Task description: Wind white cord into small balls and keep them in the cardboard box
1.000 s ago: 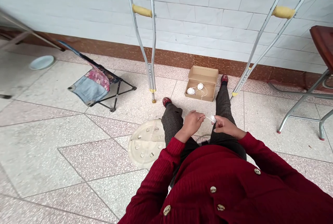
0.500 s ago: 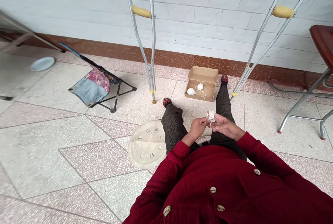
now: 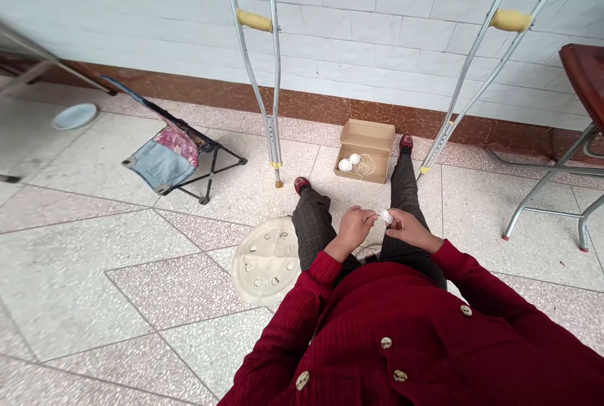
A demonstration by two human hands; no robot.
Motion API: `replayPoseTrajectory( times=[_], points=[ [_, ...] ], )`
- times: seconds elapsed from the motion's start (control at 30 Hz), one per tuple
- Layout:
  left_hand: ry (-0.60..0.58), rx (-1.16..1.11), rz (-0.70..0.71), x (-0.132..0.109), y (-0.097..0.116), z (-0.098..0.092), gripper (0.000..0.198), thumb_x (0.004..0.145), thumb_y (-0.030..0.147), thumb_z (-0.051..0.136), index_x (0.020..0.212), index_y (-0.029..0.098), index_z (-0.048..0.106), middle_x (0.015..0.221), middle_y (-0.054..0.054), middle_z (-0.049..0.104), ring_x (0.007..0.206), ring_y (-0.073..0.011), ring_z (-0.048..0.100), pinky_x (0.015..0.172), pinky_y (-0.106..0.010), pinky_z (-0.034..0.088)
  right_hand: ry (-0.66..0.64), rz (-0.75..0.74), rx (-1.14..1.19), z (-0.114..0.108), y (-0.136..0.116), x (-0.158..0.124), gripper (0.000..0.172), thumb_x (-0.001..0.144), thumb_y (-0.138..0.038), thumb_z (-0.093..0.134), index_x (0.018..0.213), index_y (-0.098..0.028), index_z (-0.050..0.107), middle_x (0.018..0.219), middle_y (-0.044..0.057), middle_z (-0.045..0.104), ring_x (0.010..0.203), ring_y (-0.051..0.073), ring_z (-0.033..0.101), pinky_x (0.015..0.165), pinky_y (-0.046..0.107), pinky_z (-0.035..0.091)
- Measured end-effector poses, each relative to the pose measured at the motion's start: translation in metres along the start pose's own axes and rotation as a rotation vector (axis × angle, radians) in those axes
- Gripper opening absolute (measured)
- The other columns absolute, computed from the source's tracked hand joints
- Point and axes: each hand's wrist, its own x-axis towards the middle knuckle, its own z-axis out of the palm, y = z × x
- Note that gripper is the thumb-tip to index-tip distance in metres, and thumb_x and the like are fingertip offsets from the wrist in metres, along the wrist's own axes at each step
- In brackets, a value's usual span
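A small ball of white twine (image 3: 387, 217) sits between my two hands above my knees. My right hand (image 3: 408, 231) grips the ball with its fingers curled round it. My left hand (image 3: 352, 228) pinches a thin strand of the twine close to the ball. Ahead on the floor lies an open cardboard box (image 3: 367, 134) holding two larger twine balls (image 3: 345, 165) (image 3: 355, 158). Loose twine (image 3: 369, 167) loops between them and the box's edge. The strand running from the box to my hands is hard to follow.
Two aluminium crutches (image 3: 250, 60) (image 3: 509, 21) lean on the tiled wall (image 3: 368, 34). A folded fabric stool (image 3: 163, 163) and a pale plate (image 3: 74, 116) stand at left. A round slotted plastic disc (image 3: 267, 261) lies by my knee. A metal-legged table (image 3: 547, 186) stands at right.
My hands have come closer together around the small ball, which has dropped slightly. The right-hand ball in the box has shifted left toward the other.
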Motion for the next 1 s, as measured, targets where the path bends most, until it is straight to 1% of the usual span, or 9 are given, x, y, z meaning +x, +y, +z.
replayPoseTrajectory(
  times=[0.07,0.17,0.27,0.37,0.5,0.57,0.7,0.83,1.0],
  points=[
    [-0.006,-0.048,-0.043,0.0,-0.001,0.004,0.034,0.09,0.029,0.048,0.06,0.019,0.062,0.061,0.0,0.063,0.065,-0.0146,0.055,0.086,-0.028,0.04,0.0,-0.022,0.002,-0.001,-0.002,0.0,0.011,0.078,-0.026,0.061,0.08,-0.018,0.053,0.068,-0.004,0.045,0.061,0.011,0.041,0.058,0.024,0.032],
    [-0.013,-0.169,-0.089,-0.001,-0.001,0.012,0.032,0.089,0.031,0.048,0.063,0.019,0.063,0.061,0.001,0.063,0.064,-0.0137,0.055,0.069,-0.023,0.041,-0.024,-0.031,0.029,-0.003,-0.003,0.001,0.018,0.083,-0.033,0.057,0.076,-0.017,0.053,0.066,-0.004,0.042,0.061,0.011,0.038,0.058,0.024,0.03],
    [-0.056,-0.369,-0.16,-0.002,-0.003,0.017,0.02,0.087,0.029,0.049,0.088,0.019,0.066,0.056,0.004,0.061,0.057,-0.0121,0.053,0.062,-0.022,0.041,-0.042,-0.014,0.07,-0.004,-0.004,0.0,0.023,0.086,-0.038,0.054,0.078,-0.017,0.055,0.065,-0.004,0.041,0.06,0.011,0.037,0.056,0.024,0.028],
    [-0.1,-0.505,-0.187,-0.003,-0.005,0.012,0.029,0.085,0.028,0.054,0.109,0.015,0.062,0.064,0.001,0.067,0.065,-0.0141,0.06,0.067,-0.024,0.045,-0.08,0.007,0.133,-0.005,-0.005,-0.001,0.026,0.086,-0.042,0.055,0.078,-0.017,0.055,0.063,-0.004,0.041,0.057,0.011,0.037,0.054,0.024,0.028],
    [-0.097,-0.522,-0.05,-0.007,0.0,-0.005,0.035,0.082,0.026,0.061,0.116,0.017,0.062,0.111,-0.007,0.068,0.103,-0.0174,0.061,0.095,-0.031,0.043,-0.138,0.035,0.205,-0.007,-0.005,-0.002,0.029,0.084,-0.045,0.057,0.078,-0.017,0.056,0.059,-0.005,0.04,0.054,0.01,0.037,0.052,0.023,0.028],
    [-0.139,-0.543,0.008,-0.008,0.005,-0.01,0.04,0.081,0.027,0.063,0.12,0.019,0.061,0.12,-0.007,0.065,0.108,-0.0177,0.058,0.099,-0.033,0.041,-0.166,0.036,0.22,-0.007,-0.005,-0.002,0.029,0.084,-0.045,0.057,0.084,-0.017,0.059,0.06,-0.004,0.042,0.054,0.01,0.037,0.052,0.023,0.029],
    [-0.204,-0.632,0.012,-0.008,0.009,-0.005,0.04,0.08,0.028,0.066,0.119,0.018,0.063,0.12,-0.008,0.064,0.103,-0.0185,0.06,0.096,-0.033,0.044,-0.211,0.024,0.197,-0.006,-0.004,-0.001,0.03,0.084,-0.044,0.057,0.095,-0.017,0.062,0.063,-0.004,0.044,0.055,0.011,0.04,0.052,0.023,0.031],
    [-0.188,-0.728,-0.043,-0.006,0.002,0.005,0.034,0.082,0.032,0.064,0.111,0.014,0.065,0.108,-0.008,0.068,0.099,-0.0193,0.061,0.089,-0.031,0.047,-0.224,0.033,0.209,-0.006,-0.007,-0.001,0.027,0.083,-0.043,0.059,0.09,-0.016,0.062,0.064,-0.004,0.045,0.054,0.01,0.04,0.051,0.023,0.031],
    [-0.264,-0.781,-0.077,-0.008,0.002,0.005,0.044,0.079,0.035,0.067,0.117,0.015,0.061,0.101,-0.006,0.067,0.092,-0.0171,0.061,0.081,-0.027,0.049,-0.213,0.039,0.189,-0.011,-0.019,-0.001,0.027,0.084,-0.042,0.059,0.091,-0.016,0.062,0.064,-0.004,0.046,0.055,0.01,0.039,0.051,0.023,0.031]
  ],
)
